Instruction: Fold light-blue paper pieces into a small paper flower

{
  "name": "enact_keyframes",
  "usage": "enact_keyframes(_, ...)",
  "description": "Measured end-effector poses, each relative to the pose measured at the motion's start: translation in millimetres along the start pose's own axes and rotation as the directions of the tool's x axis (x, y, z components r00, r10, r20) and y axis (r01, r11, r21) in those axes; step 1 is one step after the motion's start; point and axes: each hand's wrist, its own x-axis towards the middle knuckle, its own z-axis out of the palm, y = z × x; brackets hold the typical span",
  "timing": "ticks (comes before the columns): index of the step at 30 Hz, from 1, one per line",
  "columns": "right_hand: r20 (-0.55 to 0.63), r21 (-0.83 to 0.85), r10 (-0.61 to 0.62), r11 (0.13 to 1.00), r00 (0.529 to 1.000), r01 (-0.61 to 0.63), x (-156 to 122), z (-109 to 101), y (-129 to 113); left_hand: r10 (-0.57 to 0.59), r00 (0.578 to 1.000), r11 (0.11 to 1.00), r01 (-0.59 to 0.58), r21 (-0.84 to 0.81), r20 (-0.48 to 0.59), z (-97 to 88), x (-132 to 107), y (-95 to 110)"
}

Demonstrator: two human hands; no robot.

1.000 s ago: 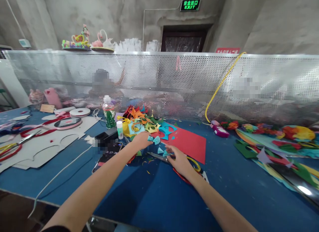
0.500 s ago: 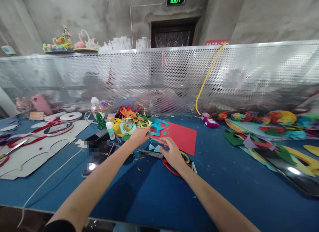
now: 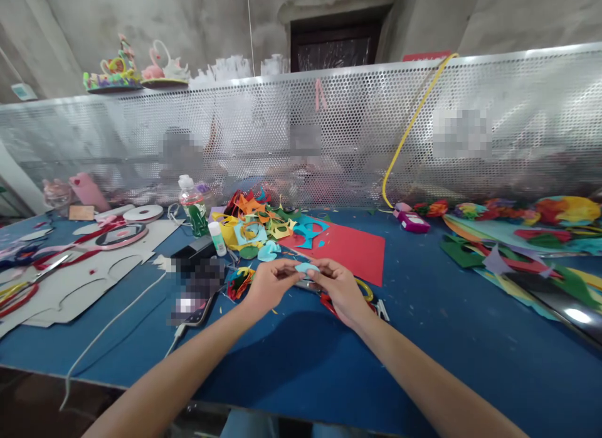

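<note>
A small light blue paper piece (image 3: 306,268) is pinched between both hands above the blue table. My left hand (image 3: 270,286) grips its left side with thumb and fingers. On the right side, my right hand (image 3: 342,288) holds it the same way. Scissors with red and yellow handles (image 3: 367,290) lie beneath my right hand, their blades mostly hidden. Just beyond my left hand rest more light blue paper pieces (image 3: 269,251). A red paper sheet (image 3: 360,253) lies behind my right hand, with a cut blue paper scrap (image 3: 308,229) on it.
Colourful paper scraps (image 3: 254,218) are heaped behind the hands. To the left stand a glue stick (image 3: 217,239) and a bottle (image 3: 194,212), near a phone (image 3: 200,297) with a white cable. Paper flowers (image 3: 564,211) line the right back, before a perforated metal screen (image 3: 263,130).
My left hand has drawn back from the scraps to meet my right hand. Both now hold the light blue piece. The view has tilted down, so the exit sign is out of frame.
</note>
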Motion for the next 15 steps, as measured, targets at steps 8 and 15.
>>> enact_keyframes(8, 0.093, -0.199, -0.099, 0.973, 0.991, 0.116, -1.7, -1.1, -8.5, 0.116, 0.993, 0.977, -0.114, 0.182, 0.001, -14.5, -7.2, 12.7)
enact_keyframes(15, 0.284, -0.345, -0.141, 0.908, 0.949, 0.238, -5.2, 8.1, -20.7, 0.563, 0.812, 0.731, -0.575, 0.367, 0.151, -26.8, -29.3, 4.1)
